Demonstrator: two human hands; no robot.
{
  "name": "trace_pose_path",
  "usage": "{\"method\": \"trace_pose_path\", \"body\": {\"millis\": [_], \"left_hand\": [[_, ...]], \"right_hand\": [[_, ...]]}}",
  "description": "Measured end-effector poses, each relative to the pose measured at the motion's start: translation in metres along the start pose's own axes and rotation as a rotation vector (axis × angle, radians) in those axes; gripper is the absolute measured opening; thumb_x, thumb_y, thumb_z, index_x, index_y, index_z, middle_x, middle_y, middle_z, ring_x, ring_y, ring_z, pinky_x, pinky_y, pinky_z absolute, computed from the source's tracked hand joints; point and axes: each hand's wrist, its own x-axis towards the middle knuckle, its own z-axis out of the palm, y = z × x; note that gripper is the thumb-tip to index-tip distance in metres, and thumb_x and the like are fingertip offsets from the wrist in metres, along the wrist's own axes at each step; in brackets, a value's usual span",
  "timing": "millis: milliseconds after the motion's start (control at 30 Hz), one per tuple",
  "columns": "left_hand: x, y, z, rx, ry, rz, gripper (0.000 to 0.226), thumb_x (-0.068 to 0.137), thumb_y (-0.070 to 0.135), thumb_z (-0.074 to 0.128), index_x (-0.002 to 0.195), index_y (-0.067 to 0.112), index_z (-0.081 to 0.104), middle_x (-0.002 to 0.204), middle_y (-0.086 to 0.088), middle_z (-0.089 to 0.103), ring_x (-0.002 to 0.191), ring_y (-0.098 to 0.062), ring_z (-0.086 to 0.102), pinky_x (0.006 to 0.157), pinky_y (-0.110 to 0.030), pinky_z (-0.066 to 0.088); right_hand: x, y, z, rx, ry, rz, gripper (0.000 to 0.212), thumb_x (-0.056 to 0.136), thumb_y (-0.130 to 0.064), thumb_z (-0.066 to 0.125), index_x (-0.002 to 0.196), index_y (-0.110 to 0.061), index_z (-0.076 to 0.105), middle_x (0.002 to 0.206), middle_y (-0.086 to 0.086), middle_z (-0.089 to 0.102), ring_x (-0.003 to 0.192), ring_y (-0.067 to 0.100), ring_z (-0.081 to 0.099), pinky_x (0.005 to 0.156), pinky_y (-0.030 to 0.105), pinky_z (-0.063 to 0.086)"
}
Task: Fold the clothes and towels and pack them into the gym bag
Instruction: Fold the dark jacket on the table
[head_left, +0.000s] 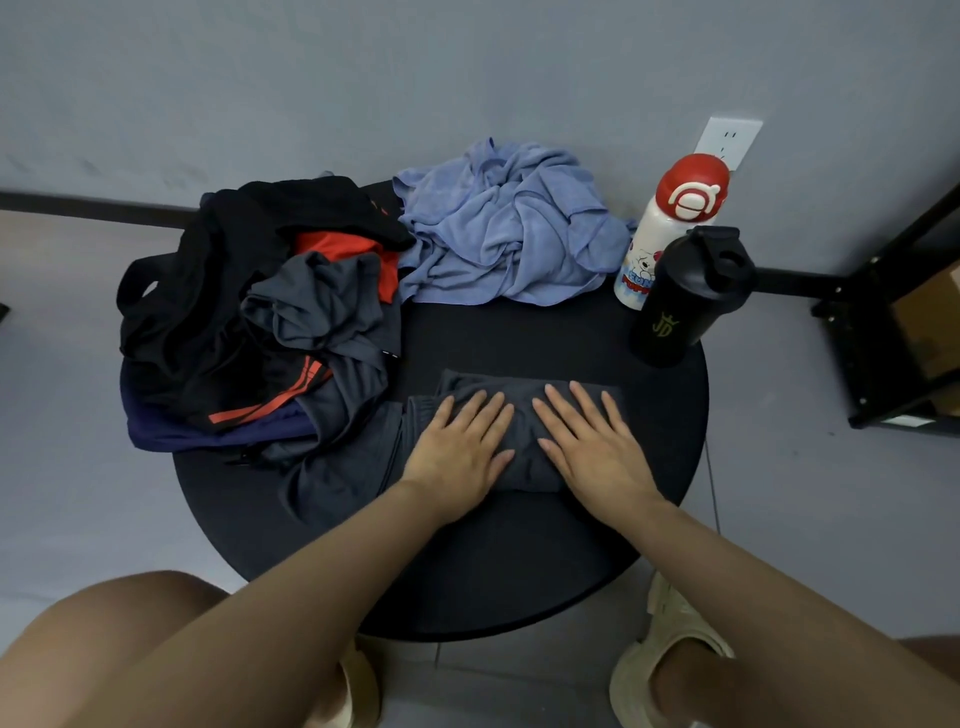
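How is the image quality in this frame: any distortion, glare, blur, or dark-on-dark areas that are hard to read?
Head view: wide-angle bending curves the baseboard; light is soft and even, no glare, faint shadows; both flat hands, left hand and right hand, are sharp; the dark grey garment barely separates from the black table.

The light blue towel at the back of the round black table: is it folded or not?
Not folded. The light blue towel lies in a crumpled heap with loose wrinkles and no flat edges.
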Motion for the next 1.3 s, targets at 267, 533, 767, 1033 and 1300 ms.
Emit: {"method": "trace_pose_path", "body": {"millis": [267,533,767,1033,1300], "left_hand": [[0.007,-0.03,0.014,-0.084,-0.015,0.123,0.061,0.096,0.057,0.011,0.139,0.033,-0.024,0.149,0.013,-0.027,0.145,-0.011,-0.015,0.116,-0.033,-0.009],[0.007,-0.018,0.009,-0.002,0.046,0.05,0.058,0.101,0.046,0.007,0.147,0.022,-0.017,0.157,0.004,-0.017,0.145,-0.014,-0.014,0.115,-0.034,-0.013],[-0.003,-0.003,0.004,0.099,0.089,-0.031,0.062,0.1,0.026,0.021,0.147,0.011,-0.017,0.157,-0.006,-0.018,0.145,-0.021,-0.016,0.109,-0.037,-0.021],[0.008,-0.006,0.009,0.036,-0.007,-0.062,0.059,0.102,0.042,0.006,0.147,0.014,-0.019,0.156,0.0,-0.022,0.145,-0.017,-0.016,0.117,-0.037,-0.008],[0.048,-0.021,0.0,0.025,-0.09,-0.067,0.059,0.102,0.042,0.007,0.147,0.015,-0.02,0.156,0.002,-0.024,0.144,-0.018,-0.018,0.117,-0.038,-0.007]], "right_hand": [[-0.005,0.021,0.015,0.039,-0.145,0.007,0.064,0.096,-0.058,0.019,0.146,-0.032,-0.012,0.159,-0.011,-0.007,0.148,0.018,-0.008,0.116,0.038,-0.012],[0.001,0.019,0.009,-0.037,-0.159,0.019,0.063,0.099,-0.055,0.019,0.143,-0.03,-0.017,0.158,-0.008,-0.012,0.148,0.022,-0.007,0.117,0.041,-0.009],[-0.013,0.001,0.005,0.034,0.082,0.071,0.051,0.096,-0.03,0.052,0.144,-0.014,0.04,0.15,0.006,0.038,0.139,0.027,0.035,0.113,0.047,0.026],[0.003,0.006,0.02,0.093,-0.119,0.134,0.058,0.101,-0.049,0.015,0.151,-0.028,-0.006,0.16,-0.005,-0.009,0.147,0.016,-0.011,0.114,0.035,-0.014],[0.042,0.024,0.018,0.115,-0.192,0.148,0.059,0.101,-0.048,0.015,0.151,-0.028,-0.007,0.159,-0.006,-0.014,0.146,0.016,-0.016,0.115,0.037,-0.014]]}}
